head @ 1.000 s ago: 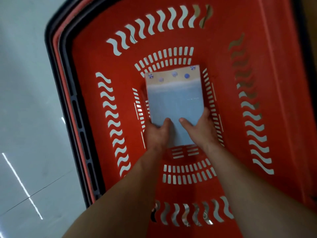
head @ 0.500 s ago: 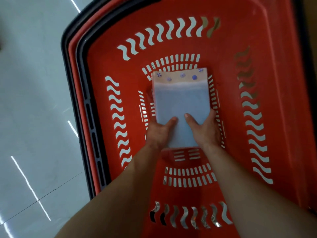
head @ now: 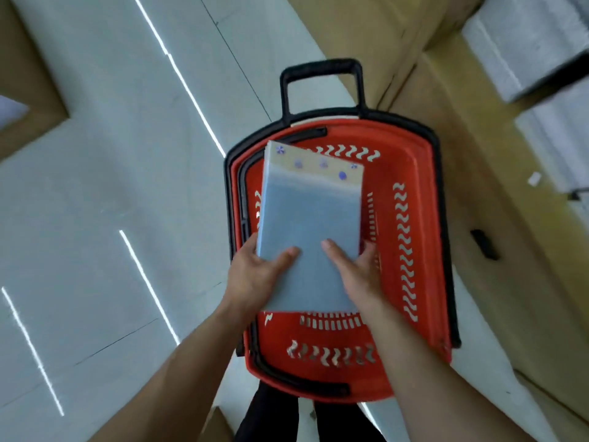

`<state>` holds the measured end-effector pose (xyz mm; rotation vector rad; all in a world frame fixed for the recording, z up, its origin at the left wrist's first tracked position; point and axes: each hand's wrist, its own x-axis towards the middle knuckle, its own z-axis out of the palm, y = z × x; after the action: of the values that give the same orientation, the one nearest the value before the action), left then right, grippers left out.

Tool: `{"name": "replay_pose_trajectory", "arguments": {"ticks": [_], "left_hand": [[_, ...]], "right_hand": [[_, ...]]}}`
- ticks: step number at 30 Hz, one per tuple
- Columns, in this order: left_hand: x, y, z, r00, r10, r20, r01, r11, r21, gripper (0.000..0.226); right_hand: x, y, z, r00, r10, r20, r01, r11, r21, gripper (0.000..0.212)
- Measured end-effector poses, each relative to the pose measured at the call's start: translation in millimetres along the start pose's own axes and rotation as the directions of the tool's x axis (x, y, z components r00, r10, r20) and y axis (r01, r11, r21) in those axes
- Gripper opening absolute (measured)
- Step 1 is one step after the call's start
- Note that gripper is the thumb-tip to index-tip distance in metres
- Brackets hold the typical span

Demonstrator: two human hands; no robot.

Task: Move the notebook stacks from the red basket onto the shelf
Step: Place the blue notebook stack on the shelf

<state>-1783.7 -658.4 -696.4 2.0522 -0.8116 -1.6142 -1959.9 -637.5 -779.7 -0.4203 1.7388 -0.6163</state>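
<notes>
Blue plastic-wrapped, beige-banded notebook stack (head: 310, 218) is held above the red perforated plastic basket (head: 411, 250); left hand (head: 251, 275) and right hand (head: 357, 275) grip its near corners. No other stack shows inside; shelving it remains.

floor (head: 95, 186): pale, glossy | light streaks (head: 195, 103) reflected | cardboard (head: 510, 282) right | wrapped white bundles (head: 526, 43) on it

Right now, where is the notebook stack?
The notebook stack is mid-frame, head view, above the red basket, gripped at its near corners by the left hand and right hand.
</notes>
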Motion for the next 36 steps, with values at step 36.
{"name": "replay_pose_trajectory", "arguments": {"ticks": [36], "left_hand": [[-316.1,196.6,15.6,0.884,0.287,0.368,-0.402,0.870,0.285,0.036]], "right_hand": [[-394.1,-166.6,-204.9,0.898,-0.148,-0.413,0.152,0.988,-0.024,0.049]]}}
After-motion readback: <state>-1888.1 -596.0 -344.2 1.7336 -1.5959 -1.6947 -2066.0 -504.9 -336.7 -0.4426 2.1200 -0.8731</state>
